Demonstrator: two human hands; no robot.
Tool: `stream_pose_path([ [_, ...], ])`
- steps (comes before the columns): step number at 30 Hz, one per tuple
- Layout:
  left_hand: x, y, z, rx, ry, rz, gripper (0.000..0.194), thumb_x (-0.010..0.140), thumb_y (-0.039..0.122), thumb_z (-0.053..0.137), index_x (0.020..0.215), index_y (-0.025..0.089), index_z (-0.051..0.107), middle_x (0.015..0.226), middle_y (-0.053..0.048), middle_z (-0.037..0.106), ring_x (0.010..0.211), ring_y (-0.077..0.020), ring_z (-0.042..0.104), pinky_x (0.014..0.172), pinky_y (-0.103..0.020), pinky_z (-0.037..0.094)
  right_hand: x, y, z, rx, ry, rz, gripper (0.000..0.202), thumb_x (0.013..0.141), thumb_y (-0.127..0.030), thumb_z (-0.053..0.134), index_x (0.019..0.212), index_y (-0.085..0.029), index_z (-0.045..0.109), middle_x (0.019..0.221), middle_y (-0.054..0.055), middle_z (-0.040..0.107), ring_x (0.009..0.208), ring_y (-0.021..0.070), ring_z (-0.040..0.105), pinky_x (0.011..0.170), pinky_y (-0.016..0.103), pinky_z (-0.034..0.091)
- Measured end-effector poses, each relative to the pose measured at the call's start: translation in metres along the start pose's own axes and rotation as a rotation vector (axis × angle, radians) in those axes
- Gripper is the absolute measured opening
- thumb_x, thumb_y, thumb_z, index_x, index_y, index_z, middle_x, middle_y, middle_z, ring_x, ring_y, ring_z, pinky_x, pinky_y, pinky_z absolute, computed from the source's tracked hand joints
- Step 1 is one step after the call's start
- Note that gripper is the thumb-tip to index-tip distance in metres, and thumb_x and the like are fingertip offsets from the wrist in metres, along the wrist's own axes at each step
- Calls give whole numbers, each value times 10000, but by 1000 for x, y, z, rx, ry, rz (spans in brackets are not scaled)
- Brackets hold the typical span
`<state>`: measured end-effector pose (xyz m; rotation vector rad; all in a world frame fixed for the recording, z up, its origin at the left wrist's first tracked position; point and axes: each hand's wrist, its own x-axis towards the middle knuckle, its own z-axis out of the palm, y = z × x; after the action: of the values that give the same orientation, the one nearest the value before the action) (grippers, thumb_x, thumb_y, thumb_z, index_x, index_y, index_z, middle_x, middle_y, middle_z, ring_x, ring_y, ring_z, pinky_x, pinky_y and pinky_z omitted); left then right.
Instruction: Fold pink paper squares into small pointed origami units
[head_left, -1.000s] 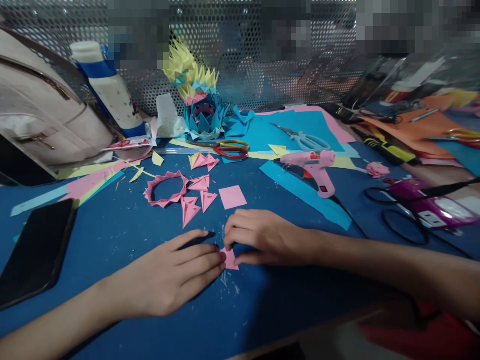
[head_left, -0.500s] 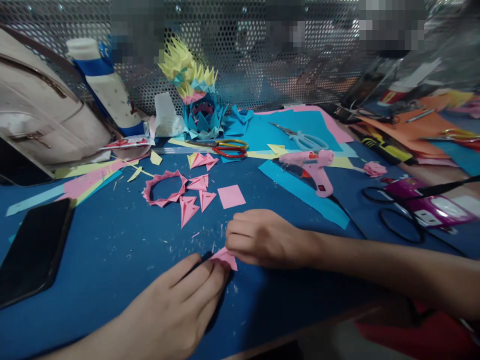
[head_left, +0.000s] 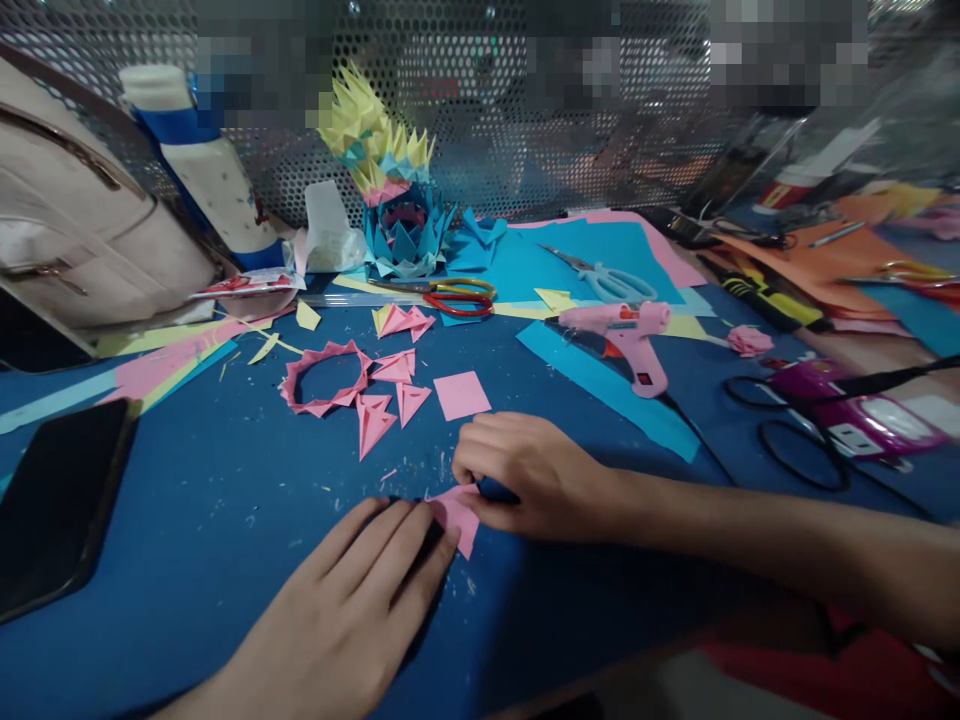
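Note:
A small pink paper piece (head_left: 459,518) lies on the blue table between my hands. My left hand (head_left: 356,590) is at its left side, fingers stretched and pressing down on its edge. At the paper's upper right corner, my right hand (head_left: 525,475) has its fingers curled, with thumb and fingertips gripping the paper's edge. A flat pink square (head_left: 461,396) lies just beyond. Farther left are a zigzag pink paper ring (head_left: 324,378) and several folded pink pieces (head_left: 375,422).
A pink glue gun (head_left: 626,335) rests on blue paper at the right, its cord trailing. Scissors (head_left: 461,296), a yellow and blue paper model (head_left: 397,190), a bottle (head_left: 217,185) and a bag (head_left: 82,210) stand behind. A phone (head_left: 64,505) lies left.
The left fingers have flattened and spread over the paper. The right thumb has moved away from the fingers, and more of the pink paper shows. The view has shifted slightly.

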<state>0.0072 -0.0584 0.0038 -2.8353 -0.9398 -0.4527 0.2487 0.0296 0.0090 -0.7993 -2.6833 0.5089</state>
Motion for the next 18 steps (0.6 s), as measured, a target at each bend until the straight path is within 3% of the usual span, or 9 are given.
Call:
stream_pose_path([
  [8, 2, -5, 2, -2, -43, 46, 431, 1074, 302, 297, 1376, 153, 566, 1414, -133, 566, 1378, -279, 420, 1163, -425, 205, -2, 6, 3, 157, 111, -72, 31, 940, -181, 592, 937, -176, 622, 838, -14, 654, 734, 99, 558, 700, 228, 402],
  [18, 9, -7, -5, 67, -53, 92, 375, 968, 329, 513, 1274, 142, 622, 1354, -165, 623, 1323, -309, 495, 1193, -480, 115, -8, 8, -8, -165, 120, -318, 261, 1054, -250, 416, 987, -162, 652, 912, 26, 678, 783, 138, 545, 695, 297, 423],
])
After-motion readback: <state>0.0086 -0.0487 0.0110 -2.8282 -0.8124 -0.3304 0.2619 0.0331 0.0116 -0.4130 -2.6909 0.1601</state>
